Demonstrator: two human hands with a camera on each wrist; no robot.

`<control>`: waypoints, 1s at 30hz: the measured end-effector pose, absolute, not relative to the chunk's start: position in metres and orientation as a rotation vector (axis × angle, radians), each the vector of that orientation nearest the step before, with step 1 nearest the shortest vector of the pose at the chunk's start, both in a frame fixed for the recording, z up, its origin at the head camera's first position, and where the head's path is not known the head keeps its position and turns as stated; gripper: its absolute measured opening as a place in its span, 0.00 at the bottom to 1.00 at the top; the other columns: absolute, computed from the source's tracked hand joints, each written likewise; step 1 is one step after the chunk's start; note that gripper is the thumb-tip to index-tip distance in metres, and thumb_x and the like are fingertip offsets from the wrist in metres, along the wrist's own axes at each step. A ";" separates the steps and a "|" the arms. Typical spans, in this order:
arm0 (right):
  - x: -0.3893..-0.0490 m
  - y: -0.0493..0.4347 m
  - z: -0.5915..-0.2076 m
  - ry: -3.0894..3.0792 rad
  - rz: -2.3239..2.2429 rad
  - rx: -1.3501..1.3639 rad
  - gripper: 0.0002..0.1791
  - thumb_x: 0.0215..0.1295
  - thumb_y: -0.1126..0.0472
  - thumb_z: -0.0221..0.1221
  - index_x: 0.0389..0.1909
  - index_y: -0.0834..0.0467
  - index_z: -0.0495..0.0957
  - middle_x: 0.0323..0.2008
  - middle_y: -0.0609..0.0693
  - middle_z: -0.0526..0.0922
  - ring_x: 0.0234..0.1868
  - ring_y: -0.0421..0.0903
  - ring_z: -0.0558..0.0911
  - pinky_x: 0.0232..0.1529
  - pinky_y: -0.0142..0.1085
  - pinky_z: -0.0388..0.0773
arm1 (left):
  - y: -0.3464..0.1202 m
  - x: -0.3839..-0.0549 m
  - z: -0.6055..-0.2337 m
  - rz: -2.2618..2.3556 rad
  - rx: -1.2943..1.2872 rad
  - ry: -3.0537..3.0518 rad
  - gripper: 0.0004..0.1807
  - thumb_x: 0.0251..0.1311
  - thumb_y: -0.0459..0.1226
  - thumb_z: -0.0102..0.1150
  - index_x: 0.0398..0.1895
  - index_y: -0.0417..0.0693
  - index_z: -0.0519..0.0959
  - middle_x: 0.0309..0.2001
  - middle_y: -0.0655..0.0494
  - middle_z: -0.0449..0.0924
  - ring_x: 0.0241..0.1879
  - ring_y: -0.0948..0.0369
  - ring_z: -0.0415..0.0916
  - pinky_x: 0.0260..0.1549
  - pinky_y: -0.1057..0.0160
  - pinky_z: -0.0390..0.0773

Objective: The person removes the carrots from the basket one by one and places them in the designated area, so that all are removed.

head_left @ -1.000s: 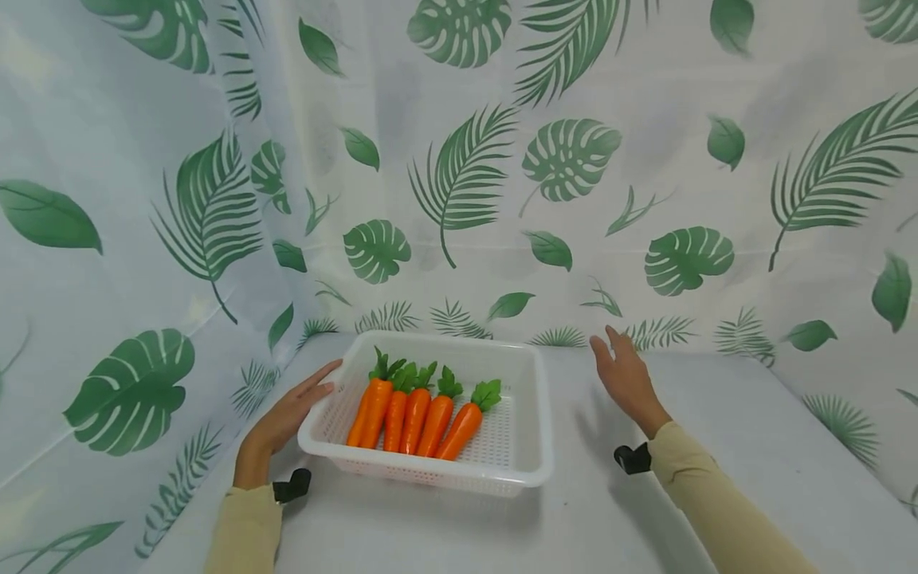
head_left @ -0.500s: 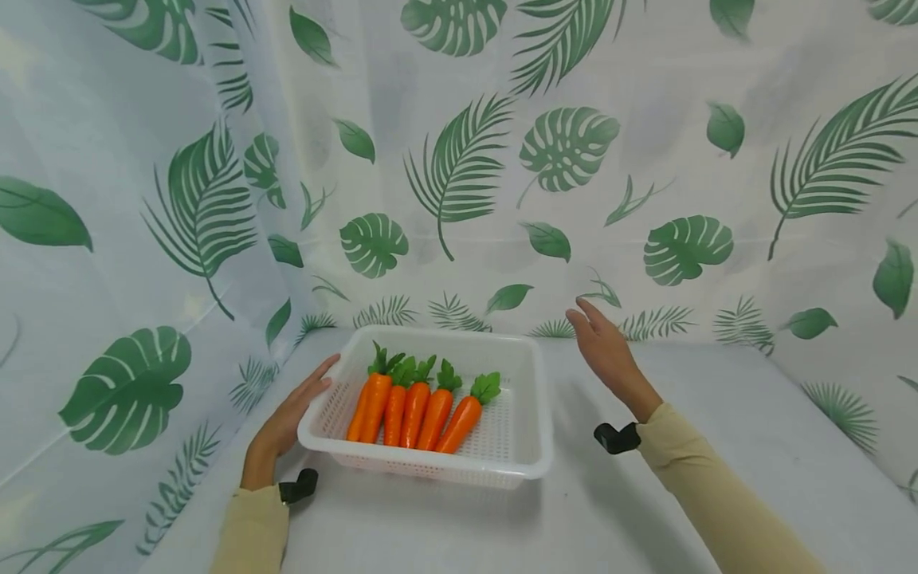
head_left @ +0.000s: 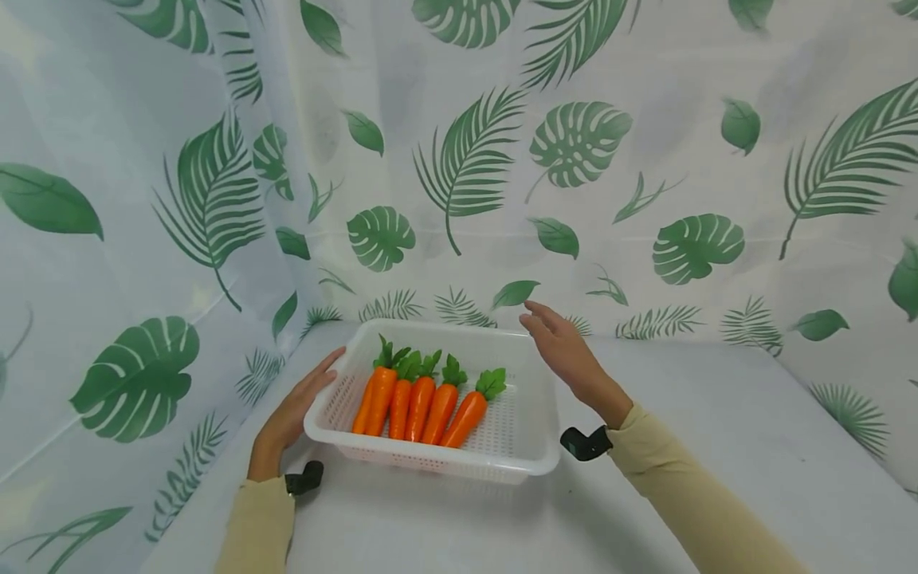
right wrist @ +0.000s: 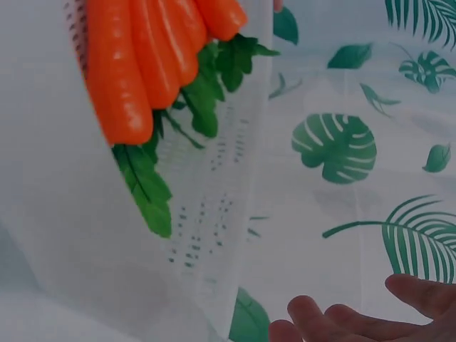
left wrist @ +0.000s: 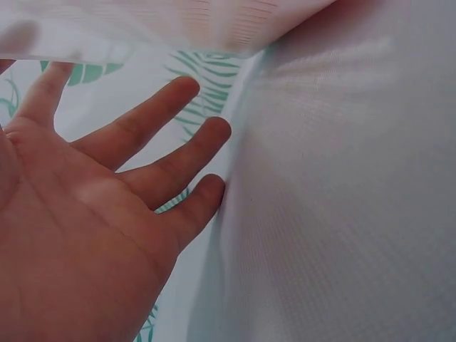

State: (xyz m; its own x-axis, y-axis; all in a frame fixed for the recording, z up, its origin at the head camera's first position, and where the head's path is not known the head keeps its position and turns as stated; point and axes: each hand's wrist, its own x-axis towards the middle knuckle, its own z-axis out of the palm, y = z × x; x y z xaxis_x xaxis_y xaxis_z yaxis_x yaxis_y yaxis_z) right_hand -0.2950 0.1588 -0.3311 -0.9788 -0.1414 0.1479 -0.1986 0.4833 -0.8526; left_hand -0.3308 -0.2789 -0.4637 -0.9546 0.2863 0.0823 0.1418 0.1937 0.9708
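Observation:
A white plastic basket (head_left: pixel 529 414) stands on the table and holds several orange carrots (head_left: pixel 423 406) with green leafy tops, lying side by side toward its left. Along the basket's left rim my left hand (head_left: pixel 296 410) lies with fingers straight and spread. In the left wrist view the palm and extended fingers (left wrist: pixel 171 160) are below the rim, and part of the hand is hidden behind the translucent wall. My right hand (head_left: pixel 570 355) hovers at the back right corner with straight fingers and holds nothing. Whether it touches the rim cannot be told.
A white cloth covers the table (head_left: pixel 717 430). Leaf-printed fabric walls (head_left: pixel 480 80) rise close behind the basket and on the left. Each wrist carries a black camera mount (head_left: pixel 586 443).
My right hand has moved left, from beside the basket to its back right corner. The left hand keeps its place at the left rim, and the basket and carrots stay put.

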 end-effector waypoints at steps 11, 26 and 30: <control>-0.309 0.136 -0.340 -2.699 1.792 0.226 0.35 0.85 0.48 0.47 0.83 0.62 0.58 0.79 0.66 0.64 0.75 0.67 0.69 0.73 0.61 0.67 | -0.277 -0.329 -0.459 1.873 0.349 2.354 0.36 0.83 0.56 0.45 0.89 0.67 0.51 0.85 0.50 0.52 0.71 0.39 0.65 0.60 0.46 0.81; -0.313 0.125 -0.359 -2.842 1.964 0.096 0.32 0.82 0.50 0.51 0.76 0.68 0.65 0.71 0.73 0.69 0.68 0.71 0.74 0.65 0.62 0.76 | -0.277 -0.328 -0.457 1.883 0.314 2.353 0.35 0.83 0.57 0.47 0.88 0.70 0.54 0.85 0.50 0.53 0.70 0.38 0.67 0.56 0.49 0.84; -0.314 0.123 -0.361 -2.834 1.993 0.059 0.32 0.82 0.50 0.52 0.75 0.68 0.65 0.70 0.73 0.70 0.66 0.71 0.74 0.64 0.62 0.77 | -0.277 -0.328 -0.456 1.880 0.325 2.352 0.35 0.83 0.56 0.46 0.88 0.68 0.53 0.85 0.48 0.53 0.69 0.39 0.67 0.56 0.50 0.84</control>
State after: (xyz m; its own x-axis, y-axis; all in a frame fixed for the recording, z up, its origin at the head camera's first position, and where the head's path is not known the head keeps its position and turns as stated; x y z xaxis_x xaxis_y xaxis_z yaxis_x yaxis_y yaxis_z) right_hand -0.3137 0.1231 -0.3608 -0.9475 -0.2101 -0.2410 0.1557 0.3550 -0.9218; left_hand -0.3276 -0.2765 -0.4561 -0.9706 0.2363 0.0453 0.0963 0.2090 0.9732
